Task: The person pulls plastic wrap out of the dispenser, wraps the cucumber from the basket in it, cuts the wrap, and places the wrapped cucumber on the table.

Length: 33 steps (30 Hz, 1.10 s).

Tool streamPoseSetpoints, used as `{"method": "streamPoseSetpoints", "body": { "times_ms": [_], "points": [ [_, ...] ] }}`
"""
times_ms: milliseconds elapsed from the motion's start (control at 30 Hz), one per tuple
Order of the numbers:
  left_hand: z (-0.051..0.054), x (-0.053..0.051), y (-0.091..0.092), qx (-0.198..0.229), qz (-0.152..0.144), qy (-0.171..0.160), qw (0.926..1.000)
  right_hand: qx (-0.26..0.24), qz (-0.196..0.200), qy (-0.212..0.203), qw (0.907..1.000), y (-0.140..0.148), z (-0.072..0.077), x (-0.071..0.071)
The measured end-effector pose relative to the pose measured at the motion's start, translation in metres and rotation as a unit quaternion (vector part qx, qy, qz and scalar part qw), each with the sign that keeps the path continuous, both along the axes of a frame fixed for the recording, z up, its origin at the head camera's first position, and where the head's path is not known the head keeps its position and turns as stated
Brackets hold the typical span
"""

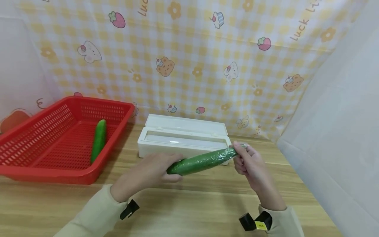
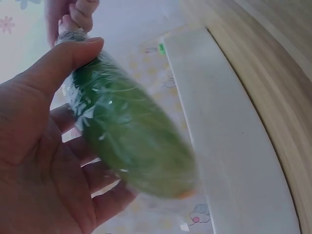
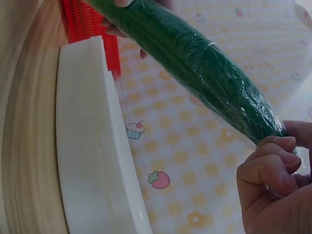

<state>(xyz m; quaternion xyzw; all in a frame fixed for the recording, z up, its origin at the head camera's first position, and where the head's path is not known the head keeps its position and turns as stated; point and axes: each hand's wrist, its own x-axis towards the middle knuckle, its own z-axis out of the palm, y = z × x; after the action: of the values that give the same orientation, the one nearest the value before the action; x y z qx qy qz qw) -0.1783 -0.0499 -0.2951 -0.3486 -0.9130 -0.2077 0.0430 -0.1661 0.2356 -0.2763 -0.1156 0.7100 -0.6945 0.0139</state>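
Observation:
A cucumber (image 1: 201, 163) wrapped in clear plastic film is held up above the wooden table, tilted with its right end higher. My left hand (image 1: 155, 169) grips its left end, thumb on one side and fingers curled round the other, as the left wrist view shows. At the other end my right hand (image 1: 248, 161) pinches the tip, where the film is bunched together. Behind the cucumber stands a long white box (image 1: 165, 149) with its lid (image 1: 186, 123) raised. The film looks glossy and wrinkled along the cucumber (image 3: 195, 68) in the right wrist view.
To the left stands a red plastic basket (image 1: 86, 171) with another cucumber (image 1: 99, 140) in it. A patterned yellow-check cloth (image 1: 192, 59) hangs behind the wooden table (image 1: 183, 210). White sheeting (image 1: 334, 115) closes off the right side.

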Motion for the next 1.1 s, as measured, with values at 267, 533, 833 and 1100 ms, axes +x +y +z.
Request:
{"method": "streamPoseSetpoints", "body": {
  "times_ms": [267,533,833,1100],
  "points": [
    [-0.003,-0.009,-0.012,0.053,0.021,-0.071,0.9958,-0.014,-0.044,0.038,0.9982,0.005,0.001,0.0],
    [-0.01,-0.025,-0.033,0.178,-0.003,-0.186,0.9663,-0.02,-0.059,0.031,0.9976,0.01,0.003,0.0],
    [-0.011,-0.032,-0.035,0.278,0.101,-0.235,0.9259,-0.003,-0.047,0.03,0.9984,0.007,0.004,0.0],
    [-0.003,-0.034,-0.039,0.342,0.127,-0.302,0.8805,0.071,-0.022,0.071,0.9947,0.009,0.003,0.003]
  ]
}}
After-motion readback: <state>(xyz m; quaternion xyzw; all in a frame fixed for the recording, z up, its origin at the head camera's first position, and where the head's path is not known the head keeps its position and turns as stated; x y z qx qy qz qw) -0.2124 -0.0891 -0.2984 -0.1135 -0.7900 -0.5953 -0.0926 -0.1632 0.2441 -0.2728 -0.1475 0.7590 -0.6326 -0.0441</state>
